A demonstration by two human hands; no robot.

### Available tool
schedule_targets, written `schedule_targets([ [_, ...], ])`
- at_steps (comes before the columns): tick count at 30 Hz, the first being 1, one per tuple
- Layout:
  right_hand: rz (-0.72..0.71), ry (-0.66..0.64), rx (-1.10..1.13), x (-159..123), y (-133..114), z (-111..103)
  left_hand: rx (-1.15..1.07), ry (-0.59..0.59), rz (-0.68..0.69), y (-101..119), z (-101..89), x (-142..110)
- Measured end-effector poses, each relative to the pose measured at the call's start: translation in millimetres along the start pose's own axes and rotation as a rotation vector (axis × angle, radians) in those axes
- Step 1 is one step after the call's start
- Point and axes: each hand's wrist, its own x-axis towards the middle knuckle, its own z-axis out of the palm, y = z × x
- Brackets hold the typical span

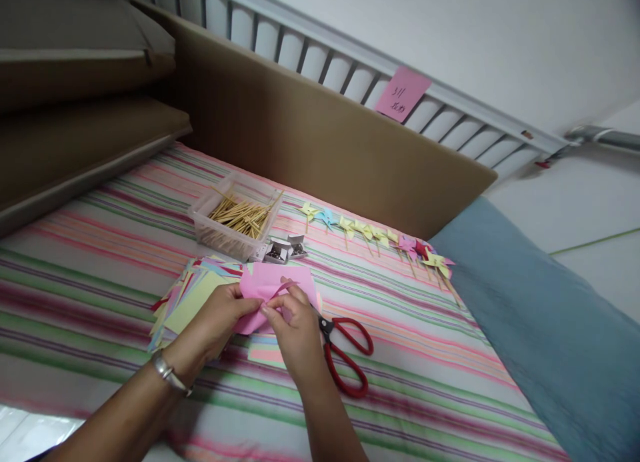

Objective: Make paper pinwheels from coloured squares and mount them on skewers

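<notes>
Between both hands is a pink sheet of paper [255, 285], with part of it folded in toward the middle. My left hand [223, 315] pinches its left side between thumb and fingers. Thumb and fingertips of my right hand [295, 322] close on a folded flap near the centre. Beneath and left of the hands lies a loose stack of coloured paper [193, 305]. Red-handled scissors [350, 362] rest just right of my right hand, their blades hidden behind it and the paper. Another pink sheet [303, 275] shows behind my fingers.
A clear plastic box [225, 245] of thin wooden sticks [245, 215] stands beyond the paper, beside small opened boxes [280, 249] of metal pieces. Finished paper pinwheels [367, 232] lie in a row before a brown board [320, 129]. Folded cardboard [85, 142] stands at left.
</notes>
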Motion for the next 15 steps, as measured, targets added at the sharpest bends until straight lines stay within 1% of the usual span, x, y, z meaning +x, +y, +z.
schedule_targets([
  [4, -0.008, -0.016, -0.080, 0.0, 0.1, -1.3, 0.009, 0.023, -0.013, 3.5, 0.9, -1.4],
  [7, -0.010, 0.005, -0.126, -0.2, -0.5, -1.5, 0.016, 0.024, -0.021, 5.9, 1.3, -3.0],
  [15, 0.000, 0.037, -0.150, -0.7, -0.6, 0.9, 0.007, 0.016, -0.026, 4.2, 1.0, -3.4],
])
